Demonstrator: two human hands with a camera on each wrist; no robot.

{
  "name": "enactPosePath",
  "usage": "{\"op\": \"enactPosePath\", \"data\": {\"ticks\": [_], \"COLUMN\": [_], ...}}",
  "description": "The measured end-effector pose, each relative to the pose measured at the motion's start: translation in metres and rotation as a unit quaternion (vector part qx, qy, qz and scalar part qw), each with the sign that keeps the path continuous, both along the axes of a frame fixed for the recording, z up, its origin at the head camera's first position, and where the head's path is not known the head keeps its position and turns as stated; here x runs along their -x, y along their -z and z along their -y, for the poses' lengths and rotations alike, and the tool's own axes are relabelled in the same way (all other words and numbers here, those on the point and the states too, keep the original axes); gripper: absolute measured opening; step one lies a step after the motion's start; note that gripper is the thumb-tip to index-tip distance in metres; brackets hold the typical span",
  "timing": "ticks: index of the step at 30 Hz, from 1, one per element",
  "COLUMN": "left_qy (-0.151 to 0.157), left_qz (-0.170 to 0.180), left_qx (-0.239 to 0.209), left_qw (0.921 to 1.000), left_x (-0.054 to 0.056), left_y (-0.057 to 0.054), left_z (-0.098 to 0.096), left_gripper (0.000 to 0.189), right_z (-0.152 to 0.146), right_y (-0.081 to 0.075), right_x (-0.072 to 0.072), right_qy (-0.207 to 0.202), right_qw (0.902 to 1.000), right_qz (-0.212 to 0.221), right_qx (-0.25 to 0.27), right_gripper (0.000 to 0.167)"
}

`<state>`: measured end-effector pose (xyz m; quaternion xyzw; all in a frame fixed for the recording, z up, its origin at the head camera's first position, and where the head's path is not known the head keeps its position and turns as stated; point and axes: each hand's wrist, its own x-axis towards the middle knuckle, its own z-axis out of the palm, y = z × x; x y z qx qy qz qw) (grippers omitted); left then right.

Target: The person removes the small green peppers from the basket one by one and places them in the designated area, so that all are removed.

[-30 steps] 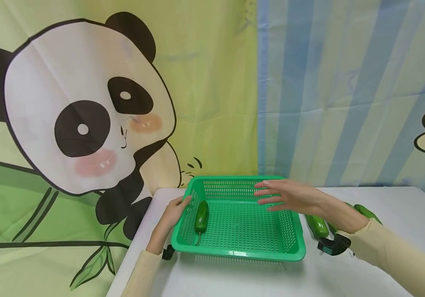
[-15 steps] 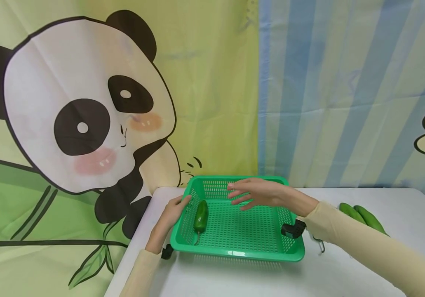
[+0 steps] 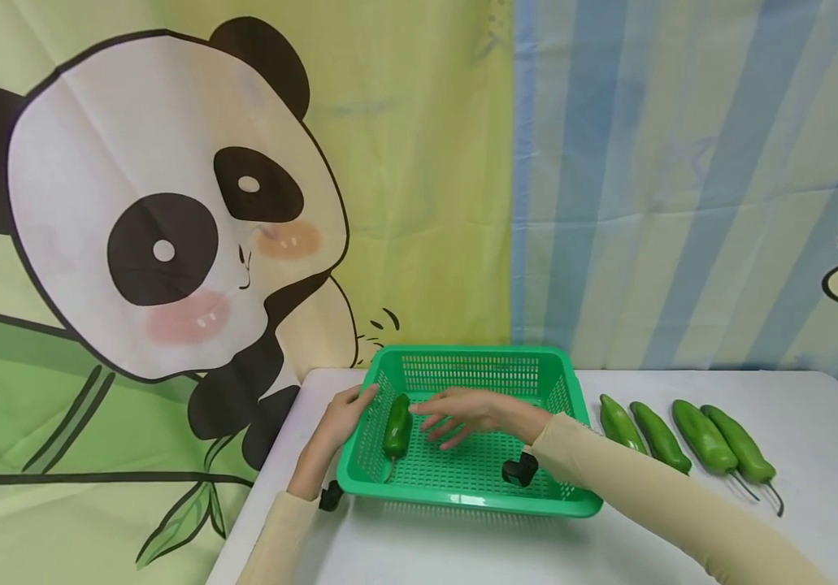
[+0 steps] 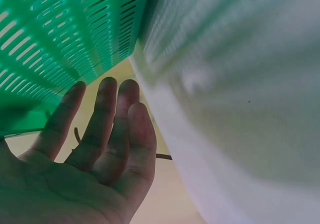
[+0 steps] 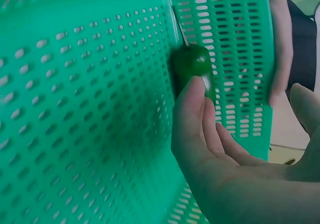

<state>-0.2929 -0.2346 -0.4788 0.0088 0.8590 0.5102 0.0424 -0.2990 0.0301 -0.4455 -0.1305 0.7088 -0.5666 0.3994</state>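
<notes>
A green plastic basket (image 3: 470, 501) with slotted walls stands on the white table. Inside it, along the left wall, lies one long green pepper (image 3: 397, 426), its stem toward the front. My left hand (image 3: 338, 422) holds the basket's left rim, thumb over the edge; in the left wrist view its other fingers (image 4: 102, 114) extend along the outside of the wall. Over the basket floor, my right hand (image 3: 466, 414) reaches left with fingers spread and nothing in them. In the right wrist view, its fingertips overlap the pepper (image 5: 192, 61); contact is unclear.
Several more green peppers (image 3: 704, 439) lie in a row on the table (image 3: 814, 422), right of the basket, partly behind my right sleeve (image 3: 631, 479). Behind the table hangs a curtain (image 3: 419, 162) printed with a panda and stripes.
My right hand has moved left from the basket's right side to near the pepper in it, uncovering the peppers on the table. My left hand and the basket have stayed put.
</notes>
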Motion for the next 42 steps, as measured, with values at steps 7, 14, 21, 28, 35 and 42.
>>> {"op": "enactPosePath", "data": {"ticks": [7,14,21,28,35,42], "left_qy": [-0.001,0.003,0.0,0.001,0.009,0.006], "left_qz": [0.002,-0.002,0.004,0.001,0.003,0.008], "left_qx": [-0.006,0.005,-0.007,-0.003,-0.011,-0.016], "left_qw": [1.0,1.0,1.0,1.0,0.9999,0.9998], "left_x": [0.0,-0.001,0.001,0.001,0.001,0.002], "left_y": [-0.001,-0.001,0.0,-0.001,-0.001,0.002], "left_z": [0.0,0.0,-0.001,-0.001,0.0,0.001], "left_gripper": [0.05,0.054,0.049,0.048,0.053,0.052], "right_z": [0.02,0.032,0.039,0.048,0.057,0.058], "right_y": [0.004,0.013,0.019,0.022,0.023,0.023], "right_x": [-0.003,-0.003,0.0,0.006,0.007,0.007], "right_qy": [-0.002,0.001,0.023,0.066,0.091,0.096], "right_qw": [0.9999,0.9985,0.9972,0.9927,0.9887,0.9881], "right_qz": [0.0,-0.016,-0.012,-0.002,-0.011,-0.01], "right_qx": [-0.014,-0.053,-0.07,-0.101,-0.119,-0.12], "right_gripper": [0.065,0.058,0.055,0.055,0.052,0.048]}}
